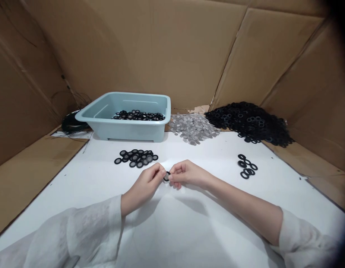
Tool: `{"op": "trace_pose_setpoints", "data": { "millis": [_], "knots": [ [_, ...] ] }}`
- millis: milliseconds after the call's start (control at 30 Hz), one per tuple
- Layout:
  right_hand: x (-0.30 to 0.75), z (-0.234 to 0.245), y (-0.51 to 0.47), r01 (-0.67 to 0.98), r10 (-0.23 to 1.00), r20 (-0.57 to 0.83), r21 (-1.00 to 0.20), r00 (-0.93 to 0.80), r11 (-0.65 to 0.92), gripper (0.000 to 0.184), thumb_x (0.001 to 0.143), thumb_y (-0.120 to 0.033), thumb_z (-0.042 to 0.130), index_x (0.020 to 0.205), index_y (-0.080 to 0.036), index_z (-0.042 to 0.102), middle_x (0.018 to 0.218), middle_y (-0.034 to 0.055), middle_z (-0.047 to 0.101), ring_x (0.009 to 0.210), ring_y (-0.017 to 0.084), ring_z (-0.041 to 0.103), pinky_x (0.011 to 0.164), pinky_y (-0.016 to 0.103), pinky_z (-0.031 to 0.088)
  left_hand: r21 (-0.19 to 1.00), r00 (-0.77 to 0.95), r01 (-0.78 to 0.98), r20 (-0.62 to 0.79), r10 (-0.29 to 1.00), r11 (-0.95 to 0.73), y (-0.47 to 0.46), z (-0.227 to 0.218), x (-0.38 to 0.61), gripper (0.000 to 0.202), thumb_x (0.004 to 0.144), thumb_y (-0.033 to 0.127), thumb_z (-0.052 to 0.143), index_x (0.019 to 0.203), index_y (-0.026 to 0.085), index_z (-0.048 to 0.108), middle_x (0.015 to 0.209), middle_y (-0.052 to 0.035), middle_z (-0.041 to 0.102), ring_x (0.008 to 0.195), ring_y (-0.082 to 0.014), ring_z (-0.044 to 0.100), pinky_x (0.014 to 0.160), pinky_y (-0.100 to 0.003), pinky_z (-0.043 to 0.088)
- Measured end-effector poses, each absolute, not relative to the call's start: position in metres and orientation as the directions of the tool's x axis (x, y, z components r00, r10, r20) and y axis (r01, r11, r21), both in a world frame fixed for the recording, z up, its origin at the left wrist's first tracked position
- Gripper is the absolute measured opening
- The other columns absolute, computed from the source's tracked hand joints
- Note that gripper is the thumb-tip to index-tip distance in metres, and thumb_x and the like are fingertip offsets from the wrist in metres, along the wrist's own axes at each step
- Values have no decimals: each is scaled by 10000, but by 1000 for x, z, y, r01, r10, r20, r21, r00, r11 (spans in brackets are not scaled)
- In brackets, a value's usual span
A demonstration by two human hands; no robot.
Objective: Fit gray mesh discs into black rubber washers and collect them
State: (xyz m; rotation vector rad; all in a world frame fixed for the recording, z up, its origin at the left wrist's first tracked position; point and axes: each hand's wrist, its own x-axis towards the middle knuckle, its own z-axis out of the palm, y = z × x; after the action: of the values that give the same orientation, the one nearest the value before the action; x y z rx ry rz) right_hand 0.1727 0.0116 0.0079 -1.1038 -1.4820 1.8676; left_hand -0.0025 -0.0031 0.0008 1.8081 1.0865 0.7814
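I watch the left hand (149,182) and right hand (188,174), fingers pinching a round, rubbery-looking, grey-centred black ring (166,176) between them; uneven thumb pressure could flick it towards the flat black-and-grey rings (135,158) at eleven o'clock.

A black-rimmed grey disc (166,177); pinched at opposite edges between the hands (186,173); face toward camera.

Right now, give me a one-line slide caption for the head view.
Left hand and right hand pinch one black-rimmed disc over a white tabletop, a pale blue tub behind.
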Motion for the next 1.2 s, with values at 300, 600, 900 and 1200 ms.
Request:
{"op": "trace_pose_setpoints", "data": {
  "millis": [300,600,900,1200],
  "knots": [
    [165,9,5,135,845,-218,-975,-489,-174,186,736,-300,590,688,-138,511,542,-12,531,467,66,472,460,192,384,897,424,367,73,903,-246,-3,4,0,292,870,353,359,657,167,433,618,23,421,602,-118,394,566,-232,314],
    [164,9,2,126,864,-59,-992,-501,5,117,752,-236,540,700,-157,470,553,-38,462,507,68,437,492,192,341,920,399,313,97,912,-234,-5,10,-1,220,787,236,468,588,161,411,561,44,376,545,-92,356,511,-209,279],
    [172,13,8,160,813,-255,-967,-524,-200,216,678,-315,634,630,-129,537,503,-19,522,424,58,449,425,188,361,886,419,385,81,904,-258,-5,9,-3,264,861,344,374,665,174,423,610,35,377,588,-113,364,550,-228,299],
    [166,15,5,110,817,-282,-958,-502,-263,168,707,-271,606,677,-136,510,532,-17,542,428,63,465,427,194,382,863,411,434,67,909,-259,-2,8,-1,308,876,364,333,647,176,415,635,20,433,627,-132,417,589,-242,322]
  ]
}}
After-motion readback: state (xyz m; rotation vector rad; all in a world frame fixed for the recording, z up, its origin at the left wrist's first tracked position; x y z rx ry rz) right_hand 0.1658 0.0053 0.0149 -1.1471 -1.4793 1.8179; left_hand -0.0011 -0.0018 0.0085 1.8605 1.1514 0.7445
